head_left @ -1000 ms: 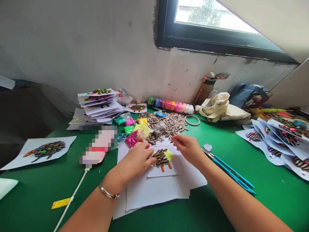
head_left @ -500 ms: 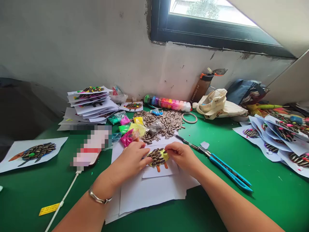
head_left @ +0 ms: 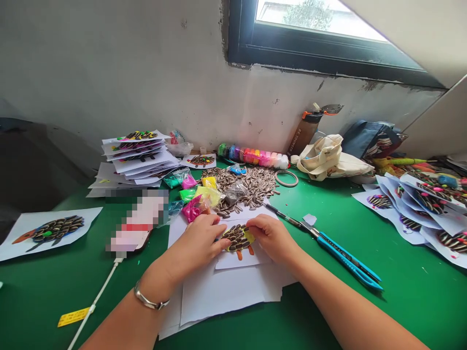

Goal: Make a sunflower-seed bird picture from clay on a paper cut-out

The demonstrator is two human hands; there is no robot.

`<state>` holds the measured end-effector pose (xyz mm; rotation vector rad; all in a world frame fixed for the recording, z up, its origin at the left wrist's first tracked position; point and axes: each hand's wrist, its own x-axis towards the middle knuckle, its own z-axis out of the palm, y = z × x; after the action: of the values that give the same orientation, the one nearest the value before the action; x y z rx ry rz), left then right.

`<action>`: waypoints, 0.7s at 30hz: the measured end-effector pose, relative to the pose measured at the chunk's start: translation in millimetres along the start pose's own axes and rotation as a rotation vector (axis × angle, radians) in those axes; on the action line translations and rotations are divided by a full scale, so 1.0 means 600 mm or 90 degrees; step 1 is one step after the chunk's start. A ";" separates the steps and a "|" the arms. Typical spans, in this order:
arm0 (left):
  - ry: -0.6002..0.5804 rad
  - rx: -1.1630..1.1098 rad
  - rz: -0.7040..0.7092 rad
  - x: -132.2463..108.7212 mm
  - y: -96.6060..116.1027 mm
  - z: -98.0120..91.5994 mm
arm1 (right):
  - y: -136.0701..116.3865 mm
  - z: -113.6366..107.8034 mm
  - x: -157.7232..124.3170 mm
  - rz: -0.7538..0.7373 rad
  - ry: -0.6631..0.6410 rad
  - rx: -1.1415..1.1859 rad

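Observation:
A small white card lies on a pile of white sheets before me. On it is a yellow clay figure with orange legs, half covered in striped sunflower seeds. My left hand rests on the card's left side, fingers flat against the figure. My right hand is curled at the figure's right edge, fingertips pinched down on it; whatever they hold is too small to see. A heap of loose sunflower seeds lies just beyond.
Small bags of coloured clay sit left of the seeds, and a row of clay pots lines the wall. A blue utility knife lies to the right. Finished seed pictures are stacked at back left, right and left. A phone on a cable lies left.
My right hand came back from the seed heap and settled on the figure's right edge. The left hand has stayed on the card. The view shifted slightly.

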<state>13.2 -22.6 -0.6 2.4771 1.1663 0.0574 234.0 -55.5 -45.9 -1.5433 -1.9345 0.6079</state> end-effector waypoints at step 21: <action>-0.006 -0.001 -0.024 -0.003 0.006 -0.002 | -0.001 -0.005 -0.005 0.003 0.015 -0.066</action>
<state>14.3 -25.6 2.1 2.4495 1.2080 0.0358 236.1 -58.6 -44.1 -1.6112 -1.9728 0.4956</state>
